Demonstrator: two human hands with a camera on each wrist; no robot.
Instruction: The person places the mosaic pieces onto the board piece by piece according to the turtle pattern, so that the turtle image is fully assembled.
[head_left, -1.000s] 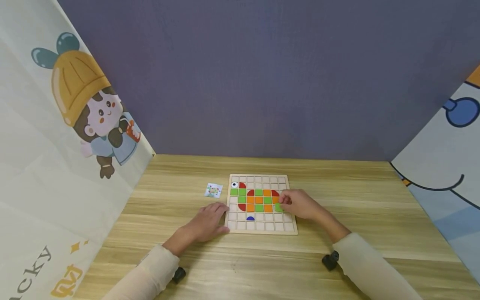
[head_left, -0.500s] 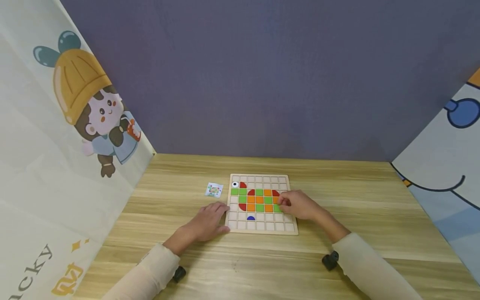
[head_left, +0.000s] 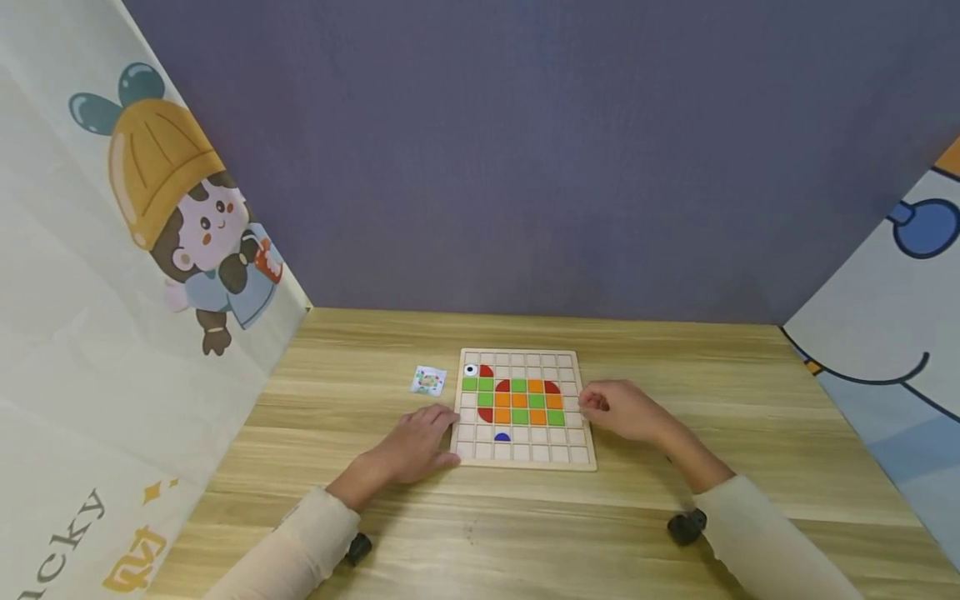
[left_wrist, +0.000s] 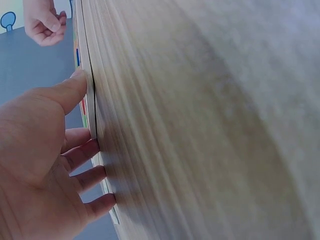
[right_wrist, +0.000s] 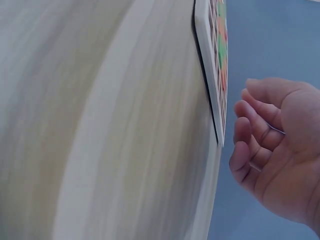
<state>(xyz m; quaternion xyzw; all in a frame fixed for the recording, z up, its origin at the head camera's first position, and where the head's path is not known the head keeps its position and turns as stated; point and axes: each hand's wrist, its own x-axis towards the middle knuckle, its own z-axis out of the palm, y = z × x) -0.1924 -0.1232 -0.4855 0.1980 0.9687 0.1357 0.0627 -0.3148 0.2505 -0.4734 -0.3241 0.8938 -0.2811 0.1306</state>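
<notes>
A wooden grid board (head_left: 531, 453) lies flat on the table with coloured tiles in its squares. Green tiles (head_left: 555, 417), orange tiles (head_left: 537, 416) and red rounded tiles (head_left: 551, 387) form a shape across its middle. An eye tile (head_left: 470, 369) sits at the upper left, and a blue half-round tile (head_left: 502, 437) lies lower down. My left hand (head_left: 414, 446) rests against the board's left edge, thumb and fingertips touching it. My right hand (head_left: 624, 410) hovers at the right edge. Its fingers (right_wrist: 250, 120) are loosely curled, with nothing seen between them.
A small printed card (head_left: 428, 380) lies left of the board. The wooden table (head_left: 495, 533) ends at a dark wall panel (head_left: 540, 167) behind, with cartoon-printed side walls (head_left: 82, 358). A black wrist camera (head_left: 686, 527) hangs at the right sleeve.
The last green tile settled flat into its square at the lower right of the shape. My right hand let go and moved right. My left hand stayed put.
</notes>
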